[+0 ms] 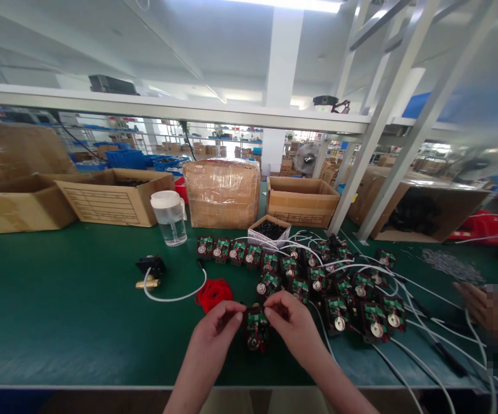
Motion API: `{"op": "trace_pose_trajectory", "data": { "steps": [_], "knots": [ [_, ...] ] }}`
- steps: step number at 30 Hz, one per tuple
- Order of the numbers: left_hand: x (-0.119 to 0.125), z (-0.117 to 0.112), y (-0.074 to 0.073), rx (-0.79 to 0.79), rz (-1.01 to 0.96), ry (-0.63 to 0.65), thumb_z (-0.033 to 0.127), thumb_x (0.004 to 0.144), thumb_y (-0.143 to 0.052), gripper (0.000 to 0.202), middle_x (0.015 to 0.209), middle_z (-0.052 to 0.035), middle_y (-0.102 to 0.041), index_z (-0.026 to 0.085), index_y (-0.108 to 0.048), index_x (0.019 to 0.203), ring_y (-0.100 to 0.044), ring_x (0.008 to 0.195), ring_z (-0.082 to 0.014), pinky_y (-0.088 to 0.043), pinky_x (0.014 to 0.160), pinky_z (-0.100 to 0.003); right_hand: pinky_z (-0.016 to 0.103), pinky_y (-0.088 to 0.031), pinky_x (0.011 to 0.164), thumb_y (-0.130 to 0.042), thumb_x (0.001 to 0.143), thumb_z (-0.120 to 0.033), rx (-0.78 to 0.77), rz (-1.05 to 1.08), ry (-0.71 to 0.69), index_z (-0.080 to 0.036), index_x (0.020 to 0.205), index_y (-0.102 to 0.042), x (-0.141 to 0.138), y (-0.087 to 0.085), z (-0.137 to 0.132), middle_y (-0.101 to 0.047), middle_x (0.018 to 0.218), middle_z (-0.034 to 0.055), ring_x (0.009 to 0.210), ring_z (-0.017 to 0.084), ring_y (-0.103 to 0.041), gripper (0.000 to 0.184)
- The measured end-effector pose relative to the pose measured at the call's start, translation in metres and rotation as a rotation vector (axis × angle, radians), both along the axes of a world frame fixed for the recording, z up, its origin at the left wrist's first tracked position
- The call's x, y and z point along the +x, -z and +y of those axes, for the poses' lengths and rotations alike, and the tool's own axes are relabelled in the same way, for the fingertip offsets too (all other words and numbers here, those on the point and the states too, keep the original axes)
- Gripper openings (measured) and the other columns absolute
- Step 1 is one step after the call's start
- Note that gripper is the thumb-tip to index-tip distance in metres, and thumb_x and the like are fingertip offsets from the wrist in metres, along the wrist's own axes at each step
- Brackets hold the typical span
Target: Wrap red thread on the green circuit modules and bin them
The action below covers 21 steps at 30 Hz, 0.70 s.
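Observation:
A small black housing with a green circuit board and a round metal disc sits near the table's front edge, between my two hands. My left hand pinches it at the upper left corner, thumb and forefinger together. At the upper right corner my right hand has a similar pinch. Whether a tiny part is between the fingertips, I cannot make out. Behind my left hand lies a bundle of red wire. Several more circuit-board housings stand in rows behind and to the right, some with white cables.
A black unit with a brass fitting lies at left with its white cable. Behind stand a water bottle, a small box of black parts and cardboard boxes. A metal post rises at right, near another person's hand.

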State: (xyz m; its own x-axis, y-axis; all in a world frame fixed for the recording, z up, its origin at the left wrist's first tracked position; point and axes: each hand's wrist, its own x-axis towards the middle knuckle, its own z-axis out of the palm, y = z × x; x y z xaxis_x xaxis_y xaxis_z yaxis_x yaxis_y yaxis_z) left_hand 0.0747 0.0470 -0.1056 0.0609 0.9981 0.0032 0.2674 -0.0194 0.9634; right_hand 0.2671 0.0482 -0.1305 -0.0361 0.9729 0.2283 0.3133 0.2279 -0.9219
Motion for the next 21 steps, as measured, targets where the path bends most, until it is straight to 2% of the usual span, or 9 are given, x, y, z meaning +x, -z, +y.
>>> {"op": "trace_pose_trajectory", "data": {
  "steps": [9, 15, 21],
  "knots": [
    [0.003, 0.0, 0.01, -0.004, -0.019, -0.031, 0.042, 0.072, -0.067, 0.025, 0.082, -0.0026, -0.072, 0.021, -0.071, 0.086, -0.067, 0.079, -0.0225, -0.051, 0.075, -0.033, 0.029, -0.046, 0.066, -0.058, 0.086, -0.02, 0.086, -0.105, 0.028, -0.022, 0.088, -0.064, -0.002, 0.0, -0.002, -0.06, 0.081, 0.0005, 0.073, 0.017, -0.058, 0.006],
    [0.004, 0.0, 0.012, 0.004, 0.0, -0.049, 0.041, 0.073, -0.066, 0.024, 0.083, -0.0027, -0.074, 0.021, -0.071, 0.086, -0.068, 0.079, -0.0227, -0.052, 0.076, -0.033, 0.028, -0.045, 0.063, -0.051, 0.094, -0.027, 0.052, -0.066, -0.013, -0.022, 0.09, -0.065, 0.001, -0.002, -0.002, -0.062, 0.082, 0.0011, 0.071, 0.017, -0.058, 0.015],
    [0.004, 0.001, 0.013, 0.014, 0.012, -0.052, 0.041, 0.073, -0.067, 0.024, 0.082, -0.0019, -0.074, 0.021, -0.071, 0.085, -0.069, 0.079, -0.022, -0.052, 0.074, -0.032, 0.027, -0.045, 0.061, -0.061, 0.084, -0.021, 0.047, -0.074, 0.005, -0.022, 0.085, -0.063, -0.003, -0.006, 0.0, -0.059, 0.077, -0.0009, 0.068, 0.016, -0.056, 0.003]
  ]
}}
